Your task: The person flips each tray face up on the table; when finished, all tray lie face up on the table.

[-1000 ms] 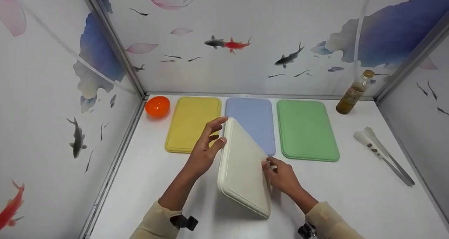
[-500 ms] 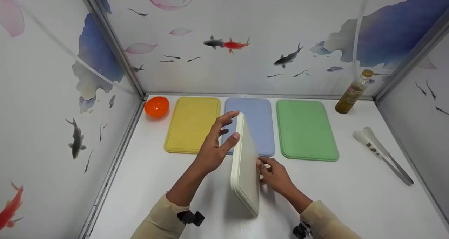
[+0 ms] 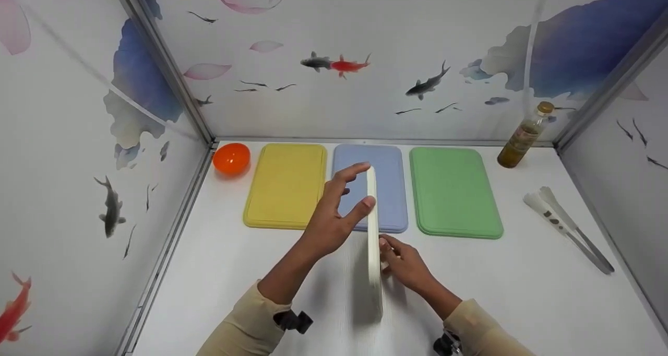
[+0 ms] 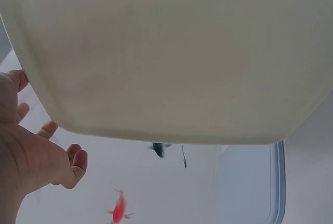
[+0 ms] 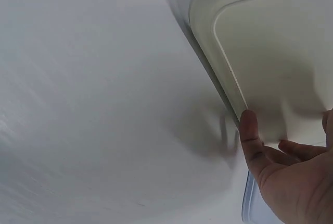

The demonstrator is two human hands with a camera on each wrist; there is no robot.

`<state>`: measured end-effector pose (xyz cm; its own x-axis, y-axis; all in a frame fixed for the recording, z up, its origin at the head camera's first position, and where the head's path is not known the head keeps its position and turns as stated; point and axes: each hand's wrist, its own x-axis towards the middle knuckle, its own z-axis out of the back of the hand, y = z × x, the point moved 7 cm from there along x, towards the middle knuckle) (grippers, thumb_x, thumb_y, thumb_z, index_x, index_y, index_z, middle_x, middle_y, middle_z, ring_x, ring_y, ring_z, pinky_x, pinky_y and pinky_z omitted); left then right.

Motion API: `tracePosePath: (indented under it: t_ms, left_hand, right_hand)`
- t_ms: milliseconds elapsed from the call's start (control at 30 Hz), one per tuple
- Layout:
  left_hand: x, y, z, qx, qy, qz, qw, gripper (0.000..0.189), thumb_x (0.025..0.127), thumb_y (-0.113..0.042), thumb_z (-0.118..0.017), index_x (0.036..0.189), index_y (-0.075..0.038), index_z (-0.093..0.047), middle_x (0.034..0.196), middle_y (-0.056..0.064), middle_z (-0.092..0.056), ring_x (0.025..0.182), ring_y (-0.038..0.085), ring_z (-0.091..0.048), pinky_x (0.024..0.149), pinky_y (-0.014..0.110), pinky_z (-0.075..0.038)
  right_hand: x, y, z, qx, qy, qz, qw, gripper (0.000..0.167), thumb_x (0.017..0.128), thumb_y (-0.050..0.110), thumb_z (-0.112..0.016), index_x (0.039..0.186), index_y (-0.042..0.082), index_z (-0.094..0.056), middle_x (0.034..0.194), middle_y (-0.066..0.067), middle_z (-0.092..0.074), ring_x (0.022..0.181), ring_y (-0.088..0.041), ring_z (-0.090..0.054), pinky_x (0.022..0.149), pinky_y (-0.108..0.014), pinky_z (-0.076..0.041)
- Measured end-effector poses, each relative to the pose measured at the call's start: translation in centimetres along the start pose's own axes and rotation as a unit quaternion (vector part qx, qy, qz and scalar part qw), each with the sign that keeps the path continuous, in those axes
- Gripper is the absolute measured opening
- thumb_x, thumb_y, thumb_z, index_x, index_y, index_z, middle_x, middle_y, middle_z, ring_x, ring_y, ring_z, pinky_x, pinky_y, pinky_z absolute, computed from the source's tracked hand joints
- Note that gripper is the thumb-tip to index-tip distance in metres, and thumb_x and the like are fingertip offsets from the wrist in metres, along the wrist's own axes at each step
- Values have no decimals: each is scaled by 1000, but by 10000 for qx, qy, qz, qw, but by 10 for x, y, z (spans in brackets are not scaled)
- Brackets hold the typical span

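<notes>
Cream board (image 3: 373, 246), one: rounded rectangle, smooth and matt, apparently plastic, with a groove inside its rim on the right-hand face; located on the near side of the blue board (image 3: 391, 189), its far end covering part of it in the head view. Just changed: the broad face, slanted in view a moment ago, has swung to nearly edge-on, the left hand (image 3: 334, 223) moving rightward with it; for the work in hand, the board now stands roughly upright, its balance apparently dependent on both hands. Left hand: fingers spread, thumb and forefinger tips touching the upper edge by the far corner. Right hand (image 3: 407, 264): pinching the lower far corner, nearer than the blue board; whether the lower edge touches the table (image 3: 501, 277) cannot be told. Yellow board (image 3: 284, 189), left of the blue board, and green board (image 3: 454, 191), right of it: matt, round-cornered, rimmed, lying flat. Orange bowl (image 3: 231, 159), far left of the blue board: glossy, round. Bottle (image 3: 519, 139), well right of the blue board: clear, labelled, amber liquid, golden-brown cap. Tongs (image 3: 550, 215), right and nearer than the blue board: pale, brown-spotted ends, grey slender legs.
</notes>
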<state>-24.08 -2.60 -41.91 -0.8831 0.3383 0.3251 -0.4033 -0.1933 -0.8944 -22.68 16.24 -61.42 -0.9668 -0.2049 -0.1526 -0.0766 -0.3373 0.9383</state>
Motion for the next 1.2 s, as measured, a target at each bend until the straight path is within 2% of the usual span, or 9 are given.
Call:
tracePosePath:
  t_ms: [200, 333, 500, 600, 767, 900, 1067, 1133, 1200]
  left_hand:
    - [2, -3, -5, -44, 18, -128, 9999, 61, 110, -44, -67, 166, -37, -45, 173, -9, -44, 160, 27, -39, 128, 61, -35]
    - [3, -2, -9, -72, 114, -156, 9998, 61, 110, -47, -66, 166, -37, -44, 174, -10, -43, 159, 23, -40, 126, 62, -37]
    - [4, -1, -14, -82, 195, -179, 9996, 63, 110, -56, -63, 166, -37, -42, 175, -11, -41, 158, 23, -40, 125, 59, -38]
    - [4, 1, -18, -110, 233, -182, 9995, 65, 109, -62, -60, 167, -38, -41, 176, -13, -38, 158, 23, -40, 124, 57, -38]
    - [4, 2, -25, -189, 305, -206, 9991, 66, 109, -66, -56, 167, -38, -40, 180, -17, -33, 158, 24, -40, 124, 57, -38]
    - [4, 5, -32, -294, 427, -179, 9985, 65, 110, -68, -52, 166, -37, -41, 182, -21, -27, 159, 20, -37, 124, 56, -38]
    - [2, 8, -43, -378, 614, -198, 9972, 62, 112, -64, -50, 168, -42, -35, 183, -26, -18, 161, 15, -33, 123, 58, -38]
    - [0, 12, -48, -406, 690, -187, 9966, 63, 114, -58, -52, 171, -43, -29, 183, -25, -18, 161, 15, -35, 123, 61, -39]
    - [-3, 18, -55, -396, 721, -111, 9965, 67, 115, -51, -54, 174, -41, -24, 184, -22, -19, 161, 16, -37, 123, 62, -40]
  right_hand:
    - [-5, 8, 0, 287, 120, -45, 9995, 54, 120, 35, -48, 168, 8, -47, 145, -28, -68, 115, -32, -76, 80, -41, -68]
    - [-11, 28, 5, 304, -44, 191, 9993, 53, 120, 29, -49, 170, 13, -44, 156, -25, -62, 122, -34, -74, 77, -37, -67]
    - [-16, 73, 18, 232, -301, 920, 9950, 54, 120, 22, -47, 173, 16, -39, 163, -21, -57, 132, -42, -70, 80, -36, -67]
    - [-19, 107, 28, 190, -428, 1282, 9906, 54, 120, 20, -44, 174, 19, -37, 168, -18, -52, 134, -43, -69, 84, -42, -68]
    - [-19, 158, 46, 7, -596, 1753, 9827, 54, 121, 28, -42, 175, 25, -35, 176, -9, -43, 140, -43, -65, 88, -53, -68]
    - [-17, 189, 60, -277, -907, 2166, 9716, 55, 119, 38, -47, 173, 28, -40, 177, -6, -43, 147, -42, -59, 87, -60, -67]
    - [-16, 213, 68, -874, -1264, 2637, 9523, 55, 114, 27, -62, 167, 25, -51, 172, -6, -50, 152, -36, -56, 107, -63, -58]
    - [-16, 216, 69, -1023, -1265, 2637, 9508, 56, 109, 20, -68, 164, 21, -56, 172, -8, -51, 155, -37, -53, 108, -64, -57]
    - [-15, 215, 69, -1118, -1244, 2535, 9528, 56, 105, 18, -72, 160, 17, -61, 171, -10, -51, 158, -39, -49, 104, -64, -60]
